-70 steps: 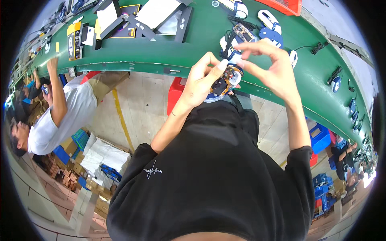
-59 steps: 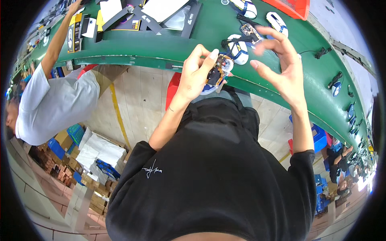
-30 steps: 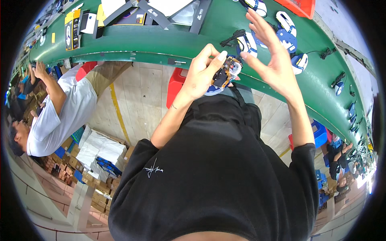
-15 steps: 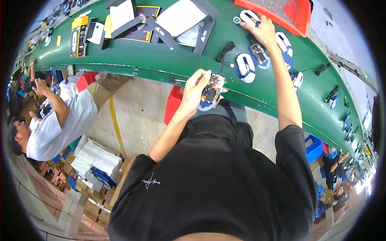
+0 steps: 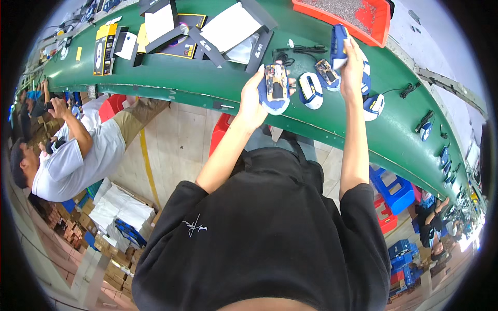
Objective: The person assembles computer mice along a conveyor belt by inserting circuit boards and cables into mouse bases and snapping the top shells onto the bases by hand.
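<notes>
My left hand [image 5: 251,106] is closed around an opened computer mouse base [image 5: 277,105] whose circuit board [image 5: 276,83] faces up. In my right hand [image 5: 353,70] is a blue-and-white mouse top cover [image 5: 339,45], tilted on edge above the green belt. Between the hands lie a blue-and-white mouse shell [image 5: 310,91] and a second mouse base with a bare board [image 5: 327,72]. To the right of my right wrist sits another white-and-blue shell [image 5: 373,107]. More shells are partly hidden behind that hand. A coiled black cable [image 5: 309,49] rests beyond them.
A red tray [image 5: 383,37] of small metal parts stands at the far right. Open black boxes [image 5: 262,50] and a yellow-black carton [image 5: 102,49] are at the left. Corded mice [image 5: 426,131] line the green belt [image 5: 218,83] rightward. A person [image 5: 78,166] stands left.
My right hand has picked up the mouse top cover and brought it nearer. My left hand has raised the mouse base over the belt's near edge, turning its board upward.
</notes>
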`<state>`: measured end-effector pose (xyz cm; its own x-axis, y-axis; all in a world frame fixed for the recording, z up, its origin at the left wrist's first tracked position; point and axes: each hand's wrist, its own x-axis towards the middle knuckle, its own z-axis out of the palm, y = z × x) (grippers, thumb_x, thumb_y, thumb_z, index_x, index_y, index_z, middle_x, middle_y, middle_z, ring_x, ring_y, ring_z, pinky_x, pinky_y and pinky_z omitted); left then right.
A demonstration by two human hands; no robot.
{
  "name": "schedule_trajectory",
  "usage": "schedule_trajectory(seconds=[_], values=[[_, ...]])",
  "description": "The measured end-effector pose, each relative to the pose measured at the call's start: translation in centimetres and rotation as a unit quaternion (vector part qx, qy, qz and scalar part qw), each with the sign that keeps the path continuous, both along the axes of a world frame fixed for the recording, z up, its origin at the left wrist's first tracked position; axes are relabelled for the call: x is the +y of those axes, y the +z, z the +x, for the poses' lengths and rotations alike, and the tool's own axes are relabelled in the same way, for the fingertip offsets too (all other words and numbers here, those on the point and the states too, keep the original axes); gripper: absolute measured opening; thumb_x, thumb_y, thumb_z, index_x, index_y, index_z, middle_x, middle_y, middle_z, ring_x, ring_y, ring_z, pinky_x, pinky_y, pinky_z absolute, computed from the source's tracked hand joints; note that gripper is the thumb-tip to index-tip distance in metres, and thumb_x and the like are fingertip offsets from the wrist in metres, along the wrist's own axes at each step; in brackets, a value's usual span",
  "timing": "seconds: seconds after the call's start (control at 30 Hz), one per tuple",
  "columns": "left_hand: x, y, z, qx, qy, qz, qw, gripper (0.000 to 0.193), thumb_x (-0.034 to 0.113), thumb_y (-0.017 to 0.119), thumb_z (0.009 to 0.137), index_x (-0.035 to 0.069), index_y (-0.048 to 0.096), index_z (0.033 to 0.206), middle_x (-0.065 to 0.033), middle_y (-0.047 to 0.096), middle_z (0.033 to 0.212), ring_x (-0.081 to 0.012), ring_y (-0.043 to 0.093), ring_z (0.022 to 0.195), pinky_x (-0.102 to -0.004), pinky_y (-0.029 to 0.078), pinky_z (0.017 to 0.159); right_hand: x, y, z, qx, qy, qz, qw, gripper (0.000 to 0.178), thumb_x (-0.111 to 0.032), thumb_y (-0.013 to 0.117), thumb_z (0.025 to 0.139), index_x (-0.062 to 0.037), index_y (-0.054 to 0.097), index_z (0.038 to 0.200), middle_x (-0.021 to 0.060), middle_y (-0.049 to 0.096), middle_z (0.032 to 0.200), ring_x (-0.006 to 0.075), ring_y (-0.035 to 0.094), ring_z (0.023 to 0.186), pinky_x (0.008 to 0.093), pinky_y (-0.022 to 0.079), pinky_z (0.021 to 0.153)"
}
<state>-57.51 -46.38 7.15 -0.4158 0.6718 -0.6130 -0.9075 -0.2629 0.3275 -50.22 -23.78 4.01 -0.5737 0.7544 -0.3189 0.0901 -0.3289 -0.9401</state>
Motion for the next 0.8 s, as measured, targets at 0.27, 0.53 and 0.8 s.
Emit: schedule_trajectory(seconds=[0.27, 0.53, 0.8], values=[[2.9, 1.6, 1.2, 0.035, 0.030, 0.027, 0.999, 0.044, 0.035, 0.034, 0.104, 0.005, 0.048, 0.132, -0.0154, 0.061, 0.119, -0.0251, 0.061, 0.108, -0.0402, 0.052, 0.090, -7.9, 6.8, 2.6, -0.046, 0.123, 0.161, 0.978, 0.048, -0.027, 0.063, 0.091, -0.0069, 0.053, 0.133, 0.0166, 0.061, 0.122, 0.0232, 0.068, 0.088, 0.0327, 0.054, 0.080], [3.4, 4.3, 2.9, 0.182, -0.008, -0.032, 0.983, 0.059, 0.049, 0.029, 0.103, 0.003, 0.043, 0.137, -0.0074, 0.054, 0.128, -0.0152, 0.052, 0.118, -0.0326, 0.042, 0.102, -12.6, 9.7, 4.3, -0.088, 0.107, 0.139, 0.981, 0.054, -0.023, 0.069, 0.086, -0.0095, 0.052, 0.136, 0.0241, 0.054, 0.130, 0.0360, 0.064, 0.105, 0.0366, 0.053, 0.086], [3.9, 3.5, 2.7, 0.240, -0.035, -0.058, 0.968, 0.047, 0.025, 0.058, 0.095, 0.001, 0.046, 0.134, -0.0096, 0.058, 0.122, -0.0158, 0.057, 0.109, -0.0287, 0.047, 0.092, -14.1, 9.4, 5.5, -0.152, 0.173, 0.334, 0.914, 0.060, -0.017, 0.064, 0.088, -0.0032, 0.041, 0.142, 0.0274, 0.043, 0.141, 0.0413, 0.047, 0.128, 0.0412, 0.042, 0.102]])
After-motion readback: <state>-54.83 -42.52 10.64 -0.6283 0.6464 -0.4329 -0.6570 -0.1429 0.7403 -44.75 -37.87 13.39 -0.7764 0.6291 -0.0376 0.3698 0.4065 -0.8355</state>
